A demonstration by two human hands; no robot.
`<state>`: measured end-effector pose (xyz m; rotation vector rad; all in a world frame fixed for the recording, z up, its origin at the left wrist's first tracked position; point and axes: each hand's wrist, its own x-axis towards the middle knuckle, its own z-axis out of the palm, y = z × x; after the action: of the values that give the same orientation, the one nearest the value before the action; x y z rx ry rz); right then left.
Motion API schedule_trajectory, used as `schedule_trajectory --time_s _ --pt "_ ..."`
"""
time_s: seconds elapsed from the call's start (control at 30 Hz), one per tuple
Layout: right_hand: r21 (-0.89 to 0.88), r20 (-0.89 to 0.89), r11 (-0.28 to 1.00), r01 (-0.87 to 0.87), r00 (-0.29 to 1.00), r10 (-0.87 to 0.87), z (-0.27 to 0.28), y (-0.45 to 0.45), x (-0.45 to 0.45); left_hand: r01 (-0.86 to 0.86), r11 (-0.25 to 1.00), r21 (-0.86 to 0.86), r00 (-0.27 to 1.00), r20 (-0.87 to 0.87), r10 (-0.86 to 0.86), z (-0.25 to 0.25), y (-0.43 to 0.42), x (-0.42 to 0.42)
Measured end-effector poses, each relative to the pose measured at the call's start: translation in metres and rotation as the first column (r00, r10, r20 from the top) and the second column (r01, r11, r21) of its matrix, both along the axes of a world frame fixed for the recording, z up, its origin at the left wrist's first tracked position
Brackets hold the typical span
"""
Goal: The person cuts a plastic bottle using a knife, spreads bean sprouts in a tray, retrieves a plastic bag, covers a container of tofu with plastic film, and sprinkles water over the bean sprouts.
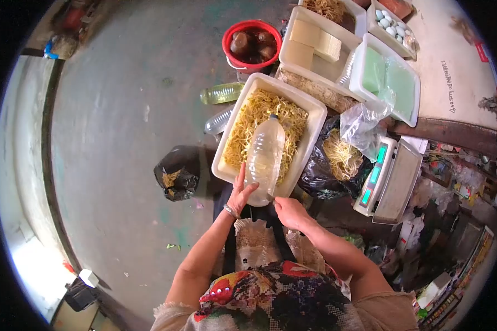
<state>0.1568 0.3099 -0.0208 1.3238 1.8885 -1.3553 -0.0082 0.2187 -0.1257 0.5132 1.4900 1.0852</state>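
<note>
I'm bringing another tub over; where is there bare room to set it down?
Bare floor lies between the left wall and the small black bag, and further up, left of the red bucket. It's crowded around the sprout tub: plastic bottles left, sprout bag and scale right.

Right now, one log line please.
left hand: on clear bottle; right hand: holding dark object at bottle's base; bottle: over white tub
</note>
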Motion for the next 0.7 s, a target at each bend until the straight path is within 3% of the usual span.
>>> schedule_trajectory --time_s 0.07,0.17,0.23,0.27,0.33,0.37,0.4,0.47,0.53,0.6,0.67,0.7 --pt "-0.004 -0.027 1.0 0.022 0.999 -0.022 0.004 -0.006 0.01 0.009 1.0 -0.016 1.0 0.025 -0.008 0.004 0.003 0.002" --pt "-0.009 -0.098 0.999 0.051 0.994 -0.052 0.019 -0.003 0.021 0.061 0.989 -0.137 0.988 -0.134 -0.079 0.002 0.009 0.005" --pt "-0.102 -0.059 0.992 0.079 0.995 -0.085 0.04 0.004 0.03 0.039 0.999 0.035 0.926 -0.378 -0.023 -0.017 0.008 0.009" --pt "-0.105 -0.06 0.991 0.085 0.994 -0.092 0.044 0.006 0.037 0.046 0.998 0.032 0.925 -0.378 -0.03 -0.013 0.012 0.007" --pt "-0.078 -0.046 0.97 0.23 0.971 -0.234 0.048 0.011 0.054 0.135 0.977 -0.163 0.875 -0.443 -0.195 -0.005 0.023 0.002" --pt "0.017 -0.129 0.945 0.326 0.938 -0.321 0.036 0.008 0.067 0.156 0.972 -0.174 0.855 -0.469 -0.221 -0.002 0.03 0.001" --pt "0.061 -0.308 0.886 0.459 0.854 -0.42 0.029 0.011 0.071 0.159 0.972 -0.174 0.854 -0.47 -0.224 -0.001 0.037 0.001" --pt "-0.021 -0.311 0.823 0.568 0.778 -0.546 0.019 0.028 0.074 0.169 0.949 -0.267 0.747 -0.593 -0.3 0.001 0.052 0.006" --pt "-0.066 -0.314 0.793 0.605 0.742 -0.592 -0.026 0.031 0.079 0.175 0.917 -0.358 0.681 -0.629 -0.375 0.009 0.069 0.013" --pt "-0.415 -0.486 0.539 0.733 0.323 -0.812 -0.056 0.031 0.063 0.167 0.88 -0.445 0.608 -0.656 -0.447 0.013 0.082 0.013" --pt "-0.272 -0.444 0.609 0.745 0.464 -0.766 -0.07 0.034 0.041 0.18 0.861 -0.476 0.715 -0.537 -0.446 0.015 0.091 0.009" --pt "-0.127 -0.434 0.666 0.735 0.563 -0.704 -0.085 0.034 0.03 0.185 0.859 -0.477 0.707 -0.543 -0.454 0.009 0.091 0.007"
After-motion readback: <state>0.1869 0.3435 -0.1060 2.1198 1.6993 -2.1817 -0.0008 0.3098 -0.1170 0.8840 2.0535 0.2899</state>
